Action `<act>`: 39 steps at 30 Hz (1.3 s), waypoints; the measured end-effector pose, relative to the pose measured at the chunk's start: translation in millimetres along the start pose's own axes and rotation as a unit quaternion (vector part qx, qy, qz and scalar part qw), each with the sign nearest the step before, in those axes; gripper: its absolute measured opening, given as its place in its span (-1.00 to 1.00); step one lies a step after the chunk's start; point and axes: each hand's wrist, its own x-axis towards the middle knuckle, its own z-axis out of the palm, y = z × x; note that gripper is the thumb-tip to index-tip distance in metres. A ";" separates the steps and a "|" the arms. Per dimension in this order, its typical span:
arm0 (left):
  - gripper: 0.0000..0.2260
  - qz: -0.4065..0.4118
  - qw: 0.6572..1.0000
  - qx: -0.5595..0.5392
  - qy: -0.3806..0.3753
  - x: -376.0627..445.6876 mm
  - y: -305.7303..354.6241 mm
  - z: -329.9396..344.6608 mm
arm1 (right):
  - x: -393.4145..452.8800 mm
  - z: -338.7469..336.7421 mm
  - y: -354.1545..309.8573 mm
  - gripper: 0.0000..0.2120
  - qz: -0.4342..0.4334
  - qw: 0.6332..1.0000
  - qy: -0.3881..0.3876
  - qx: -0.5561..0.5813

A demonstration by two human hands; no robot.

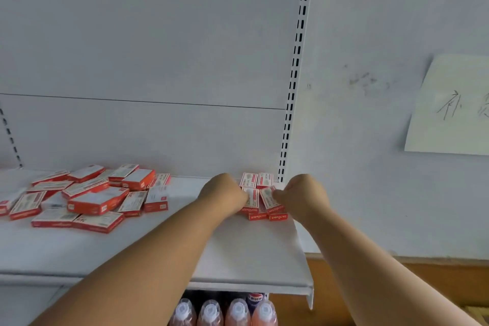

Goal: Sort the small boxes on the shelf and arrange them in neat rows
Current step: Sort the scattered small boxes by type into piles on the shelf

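Head view: both forearms reach to the shelf's (251,259) right end
Left hand (225,193): fingers curled on a small box (252,200); fingertips hidden
Right hand (301,194): pinching a tilted box (268,198)
Sorted boxes (256,180): in rows by the slotted upright (293,74), print too blurred to read
Loose pile (90,196): at left, well apart
Bottles (225,312): below, cut off

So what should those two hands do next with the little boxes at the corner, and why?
Probably nudge the tilted box square with its neighbours. Both the left hand and the right hand are on the small group at the shelf's right end, and that box sits askew while the back pair looks straight.
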 end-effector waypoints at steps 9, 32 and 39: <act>-0.81 0.073 0.994 0.027 0.076 -16.0 -13.2 -24.9 | -3.6 5.0 -36.4 -0.91 -0.183 0.981 0.058 -0.036; -0.67 0.237 0.967 0.095 0.011 11.7 -246.0 -230.4 | -54.5 168.6 -273.1 -0.70 -0.162 0.975 -0.016 -0.151; -0.39 0.257 0.933 0.227 -0.111 35.5 -229.5 -232.7 | -30.4 165.6 -275.9 -0.56 -0.094 0.970 -0.118 -0.190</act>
